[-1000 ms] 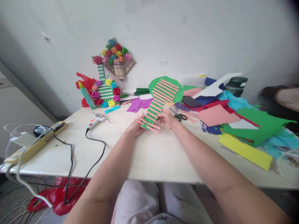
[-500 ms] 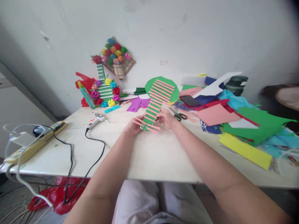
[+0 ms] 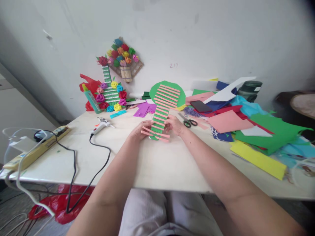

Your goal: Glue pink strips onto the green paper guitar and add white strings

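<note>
A green paper cutout [image 3: 165,98], round at the top with a long stem and crossed by several pink strips, stands tilted up over the white table [image 3: 157,164]. My left hand [image 3: 140,130] grips the stem's lower left side, fingers closed on it. My right hand [image 3: 175,124] pinches the stem's right edge. The lowest pink strips stick out past both hands.
A glue gun [image 3: 101,126] with a black cord lies to the left, beside a power strip [image 3: 36,147]. Scissors [image 3: 188,122] and a phone [image 3: 201,106] lie right of the hands. Loose coloured paper sheets [image 3: 258,131] cover the right side. Paper-flower crafts [image 3: 112,95] stand at the wall.
The cutout has swung a little to the left and stands more upright. Both hands stayed on its stem and shifted slightly left with it.
</note>
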Available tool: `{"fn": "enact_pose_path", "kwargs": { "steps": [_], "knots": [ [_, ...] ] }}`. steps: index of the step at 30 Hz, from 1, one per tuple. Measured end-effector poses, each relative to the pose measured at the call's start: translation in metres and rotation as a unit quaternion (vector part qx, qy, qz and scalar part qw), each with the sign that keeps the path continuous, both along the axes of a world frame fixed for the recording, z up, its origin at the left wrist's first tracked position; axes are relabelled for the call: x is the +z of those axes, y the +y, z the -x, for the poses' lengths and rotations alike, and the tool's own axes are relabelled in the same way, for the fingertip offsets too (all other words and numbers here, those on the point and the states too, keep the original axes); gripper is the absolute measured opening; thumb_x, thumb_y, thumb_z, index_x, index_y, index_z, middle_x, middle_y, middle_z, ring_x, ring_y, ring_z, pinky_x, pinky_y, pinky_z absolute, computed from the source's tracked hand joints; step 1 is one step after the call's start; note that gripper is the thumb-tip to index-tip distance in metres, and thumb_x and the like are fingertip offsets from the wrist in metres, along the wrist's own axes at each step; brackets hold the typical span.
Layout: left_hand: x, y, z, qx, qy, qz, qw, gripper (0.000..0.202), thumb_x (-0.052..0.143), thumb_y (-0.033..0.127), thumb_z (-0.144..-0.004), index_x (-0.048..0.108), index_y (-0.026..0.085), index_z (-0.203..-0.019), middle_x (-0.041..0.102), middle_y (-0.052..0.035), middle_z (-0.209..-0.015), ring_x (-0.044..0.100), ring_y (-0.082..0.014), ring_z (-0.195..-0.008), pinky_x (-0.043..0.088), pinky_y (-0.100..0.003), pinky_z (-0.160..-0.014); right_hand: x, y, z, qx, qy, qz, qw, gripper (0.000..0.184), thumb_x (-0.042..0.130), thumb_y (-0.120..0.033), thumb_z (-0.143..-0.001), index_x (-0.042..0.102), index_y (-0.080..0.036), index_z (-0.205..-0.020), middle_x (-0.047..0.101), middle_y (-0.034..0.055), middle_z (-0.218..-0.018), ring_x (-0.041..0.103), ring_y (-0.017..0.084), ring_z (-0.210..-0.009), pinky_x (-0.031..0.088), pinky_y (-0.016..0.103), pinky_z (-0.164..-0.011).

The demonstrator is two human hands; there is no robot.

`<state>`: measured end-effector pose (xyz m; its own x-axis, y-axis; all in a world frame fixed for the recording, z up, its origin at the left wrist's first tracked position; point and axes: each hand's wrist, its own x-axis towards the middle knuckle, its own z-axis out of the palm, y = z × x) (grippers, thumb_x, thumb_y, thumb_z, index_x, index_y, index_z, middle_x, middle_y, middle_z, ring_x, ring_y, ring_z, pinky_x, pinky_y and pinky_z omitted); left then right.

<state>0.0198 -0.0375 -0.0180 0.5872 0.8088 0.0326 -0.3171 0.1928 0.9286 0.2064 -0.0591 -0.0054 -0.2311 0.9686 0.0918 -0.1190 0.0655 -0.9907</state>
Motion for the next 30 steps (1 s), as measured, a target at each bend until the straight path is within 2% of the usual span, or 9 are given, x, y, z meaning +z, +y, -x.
{"fn": "enact_pose_path", "kwargs": {
  "steps": [5,9,14,16,19,23,26,30],
  "knots": [
    [0.003,-0.001,0.004,-0.026,0.005,0.007,1.0,0.02,0.059,0.017,-0.067,0.06,0.007,-0.083,0.067,-0.0124,-0.078,0.064,-0.0208,-0.067,0.052,-0.031,-0.064,-0.001,0.0,0.002,0.01,-0.011,-0.007,1.0,0.026,0.05,-0.019,-0.057,0.049,-0.017,-0.083,0.059,-0.0005,-0.058,0.056,0.013,-0.045,0.039,0.02,-0.035],
    [0.007,-0.003,0.003,-0.028,0.05,0.016,0.998,0.025,0.058,0.015,-0.064,0.062,0.006,-0.086,0.067,-0.0125,-0.078,0.064,-0.0217,-0.067,0.051,-0.031,-0.061,-0.002,0.0,0.004,0.008,-0.016,-0.003,1.0,0.026,0.05,-0.02,-0.057,0.049,-0.017,-0.083,0.059,-0.0006,-0.057,0.056,0.013,-0.045,0.039,0.02,-0.035],
    [0.009,-0.004,0.002,0.02,0.123,0.032,0.992,0.022,0.055,0.013,-0.06,0.064,0.007,-0.079,0.064,-0.0071,-0.06,0.06,-0.0174,-0.052,0.046,-0.024,-0.046,-0.003,0.001,0.005,0.007,-0.006,-0.002,1.0,0.024,0.05,-0.019,-0.057,0.049,-0.017,-0.081,0.057,-0.002,-0.055,0.054,0.012,-0.044,0.039,0.02,-0.035],
    [0.009,-0.004,0.003,0.031,0.128,0.027,0.991,0.022,0.055,0.013,-0.059,0.065,0.007,-0.078,0.063,-0.0062,-0.056,0.06,-0.0169,-0.051,0.045,-0.022,-0.045,-0.002,0.0,0.005,0.011,-0.001,-0.001,1.0,0.023,0.051,-0.018,-0.057,0.051,-0.017,-0.08,0.057,-0.002,-0.055,0.053,0.012,-0.044,0.04,0.02,-0.036],
    [0.009,-0.004,0.005,0.032,0.107,0.014,0.994,0.026,0.056,0.013,-0.057,0.065,0.006,-0.08,0.065,-0.0077,-0.061,0.06,-0.0168,-0.052,0.046,-0.023,-0.047,0.001,-0.003,0.004,0.029,0.007,0.001,1.0,0.024,0.053,-0.021,-0.061,0.054,-0.016,-0.084,0.061,0.0006,-0.063,0.055,0.012,-0.048,0.042,0.02,-0.039],
    [0.007,-0.001,0.01,0.047,0.093,0.0,0.995,0.028,0.057,0.013,-0.056,0.065,0.007,-0.083,0.066,-0.0081,-0.067,0.059,-0.0155,-0.051,0.048,-0.024,-0.049,0.002,-0.002,-0.002,0.039,0.007,0.021,0.999,0.028,0.052,-0.032,-0.071,0.058,-0.015,-0.092,0.065,0.0065,-0.077,0.061,0.013,-0.056,0.042,0.02,-0.043],
    [0.006,0.001,0.011,0.08,0.094,0.003,0.992,0.022,0.058,0.013,-0.056,0.064,0.008,-0.076,0.064,-0.0059,-0.06,0.058,-0.0147,-0.048,0.047,-0.024,-0.047,0.001,-0.001,-0.005,0.03,-0.03,0.047,0.998,0.029,0.054,-0.036,-0.073,0.06,-0.013,-0.09,0.067,0.0081,-0.076,0.062,0.014,-0.058,0.042,0.02,-0.044],
    [0.006,0.0,0.009,0.12,0.113,0.001,0.986,0.012,0.06,0.012,-0.055,0.06,0.011,-0.066,0.056,-0.0008,-0.047,0.05,-0.0105,-0.038,0.041,-0.021,-0.04,0.001,-0.002,-0.005,0.057,-0.116,0.053,0.99,0.023,0.063,-0.033,-0.067,0.063,-0.012,-0.075,0.066,0.0055,-0.065,0.058,0.012,-0.052,0.043,0.02,-0.044]
  ]
}}
